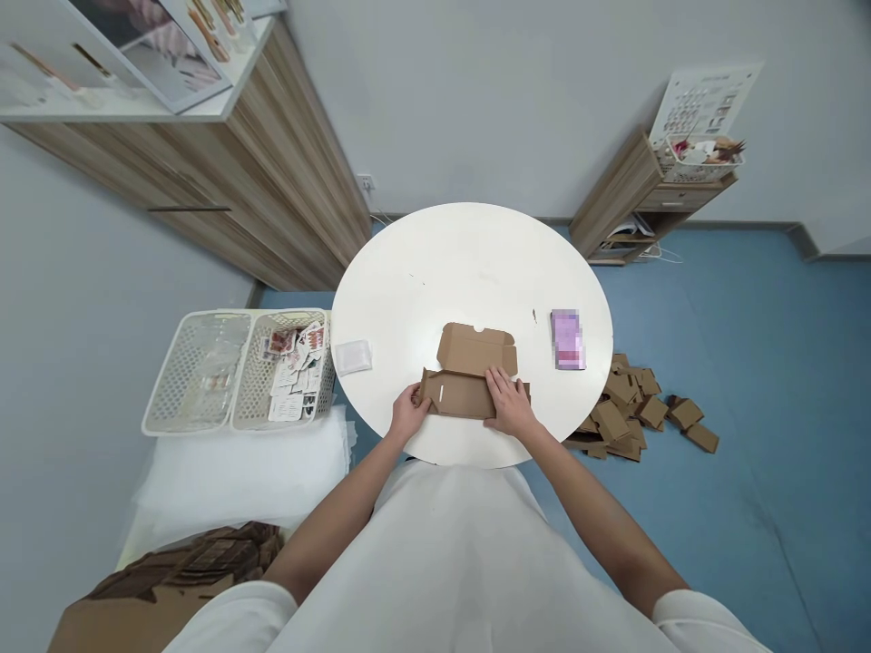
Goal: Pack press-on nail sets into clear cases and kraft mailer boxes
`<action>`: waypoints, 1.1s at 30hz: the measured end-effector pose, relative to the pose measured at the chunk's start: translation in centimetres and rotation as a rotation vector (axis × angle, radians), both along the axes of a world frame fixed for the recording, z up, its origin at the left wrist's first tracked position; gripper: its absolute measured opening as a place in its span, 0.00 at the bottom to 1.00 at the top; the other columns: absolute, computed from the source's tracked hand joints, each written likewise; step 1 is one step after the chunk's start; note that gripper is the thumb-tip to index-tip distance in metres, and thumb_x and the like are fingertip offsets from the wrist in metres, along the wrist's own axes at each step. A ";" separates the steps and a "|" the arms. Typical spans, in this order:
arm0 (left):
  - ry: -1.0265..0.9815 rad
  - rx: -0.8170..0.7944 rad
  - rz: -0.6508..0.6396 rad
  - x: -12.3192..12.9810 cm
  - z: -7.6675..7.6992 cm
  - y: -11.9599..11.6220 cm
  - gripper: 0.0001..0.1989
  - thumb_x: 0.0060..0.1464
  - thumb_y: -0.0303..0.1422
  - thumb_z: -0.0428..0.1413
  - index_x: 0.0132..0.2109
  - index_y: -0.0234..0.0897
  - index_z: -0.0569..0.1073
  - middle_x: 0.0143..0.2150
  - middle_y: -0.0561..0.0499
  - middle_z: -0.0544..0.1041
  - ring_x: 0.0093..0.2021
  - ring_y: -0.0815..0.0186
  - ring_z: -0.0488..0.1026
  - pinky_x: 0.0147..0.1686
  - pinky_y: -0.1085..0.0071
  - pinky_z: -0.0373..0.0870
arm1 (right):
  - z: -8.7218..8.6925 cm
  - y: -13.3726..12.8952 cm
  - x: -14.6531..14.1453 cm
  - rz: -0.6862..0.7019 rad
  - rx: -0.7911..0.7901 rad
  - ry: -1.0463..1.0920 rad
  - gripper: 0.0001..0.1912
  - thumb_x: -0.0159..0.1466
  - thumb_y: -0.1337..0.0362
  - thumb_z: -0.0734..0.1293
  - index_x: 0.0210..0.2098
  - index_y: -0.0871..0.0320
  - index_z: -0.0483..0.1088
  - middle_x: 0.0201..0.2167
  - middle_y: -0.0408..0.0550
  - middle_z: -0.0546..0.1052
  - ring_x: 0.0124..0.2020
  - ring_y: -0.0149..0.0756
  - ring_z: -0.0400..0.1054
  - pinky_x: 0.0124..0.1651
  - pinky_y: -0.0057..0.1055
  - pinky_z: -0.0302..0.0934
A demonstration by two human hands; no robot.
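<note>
- Cardboard mailer box (pixel 468 395): part-folded, lid panel open and pointing away from the wearer. Sits at the near side of the white round table (pixel 469 263), about centred left to right.
- Left hand (pixel 409 410): fingers curled in, gripping the box's left end at the raised side flap.
- Right hand (pixel 509 402): fairly open, fingers extended and pressing on the box right of centre, near the fold between base and lid. Thumb by the near edge.
- Clear plastic packet (pixel 354 357): flat by the table's left edge, well apart from the box.
- Purple pack (pixel 568 340): right side of table, pixelated, print unreadable.
- White plastic baskets (pixel 235 370): two, side by side, left of table. Right one holds printed cards (pixel 298 372); left one holds clear items, can't tell what.
- White sheets (pixel 245 476): below the baskets, brown cardboard (pixel 156 589) nearer the wearer.
- Small cardboard boxes (pixel 622 408): loose heap on the blue floor (pixel 748 363), right of table.
</note>
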State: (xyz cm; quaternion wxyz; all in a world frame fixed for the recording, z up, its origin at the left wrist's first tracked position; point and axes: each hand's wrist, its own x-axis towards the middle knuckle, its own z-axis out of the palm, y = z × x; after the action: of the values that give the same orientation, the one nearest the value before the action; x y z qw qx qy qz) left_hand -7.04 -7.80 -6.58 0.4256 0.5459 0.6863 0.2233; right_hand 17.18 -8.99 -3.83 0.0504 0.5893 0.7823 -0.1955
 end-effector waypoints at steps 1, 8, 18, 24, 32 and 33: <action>0.015 0.007 -0.011 0.1 0.2 0.1 0.17 0.47 0.30 0.52 0.46 0.35 0.67 0.36 0.48 0.73 0.34 0.65 0.70 0.37 0.66 0.69 | 0.0 0.0 -0.1 -0.001 -0.003 0.005 0.57 0.45 0.55 0.70 0.62 0.58 0.29 0.63 0.56 0.42 0.63 0.47 0.32 0.58 0.53 0.36; 0.063 0.150 -0.084 1.5 1.6 -0.6 0.15 0.49 0.34 0.50 0.45 0.35 0.68 0.36 0.47 0.70 0.33 0.66 0.68 0.33 0.67 0.68 | -0.3 0.0 -0.8 -0.015 -0.006 0.023 0.56 0.46 0.57 0.69 0.62 0.57 0.29 0.63 0.55 0.42 0.63 0.47 0.31 0.58 0.51 0.39; 0.111 0.070 -0.134 2.5 2.2 -0.2 0.18 0.49 0.37 0.51 0.46 0.34 0.63 0.40 0.46 0.68 0.35 0.66 0.69 0.33 0.69 0.67 | -0.4 -0.1 -1.4 -0.011 0.013 0.055 0.58 0.45 0.56 0.70 0.62 0.61 0.28 0.64 0.57 0.39 0.64 0.46 0.28 0.59 0.47 0.39; 0.182 -0.054 -0.196 2.1 1.8 1.2 0.12 0.49 0.33 0.50 0.42 0.35 0.62 0.32 0.51 0.69 0.30 0.68 0.68 0.29 0.72 0.64 | -0.5 -0.1 -1.2 0.022 0.011 0.071 0.60 0.43 0.53 0.70 0.61 0.59 0.27 0.64 0.56 0.35 0.64 0.48 0.28 0.59 0.47 0.37; 0.200 -0.093 -0.293 1.4 1.5 2.2 0.09 0.51 0.31 0.46 0.41 0.36 0.60 0.27 0.52 0.70 0.29 0.66 0.69 0.28 0.71 0.62 | -0.2 0.3 -1.1 0.061 -0.004 0.035 0.62 0.41 0.51 0.71 0.62 0.60 0.29 0.64 0.56 0.35 0.64 0.49 0.27 0.59 0.48 0.36; 0.222 -0.103 -0.306 1.6 1.5 2.3 0.09 0.51 0.30 0.45 0.41 0.36 0.59 0.28 0.52 0.70 0.29 0.65 0.69 0.28 0.71 0.62 | -0.2 0.3 -1.1 0.065 -0.005 0.034 0.62 0.41 0.51 0.71 0.62 0.60 0.28 0.64 0.56 0.36 0.64 0.49 0.27 0.59 0.48 0.36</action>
State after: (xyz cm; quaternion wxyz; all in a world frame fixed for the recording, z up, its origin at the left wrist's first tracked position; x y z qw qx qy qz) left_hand -5.47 -5.47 -5.12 0.4037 0.6427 0.6484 0.0591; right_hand 16.07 -8.70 -4.05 0.0447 0.5600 0.8013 -0.2055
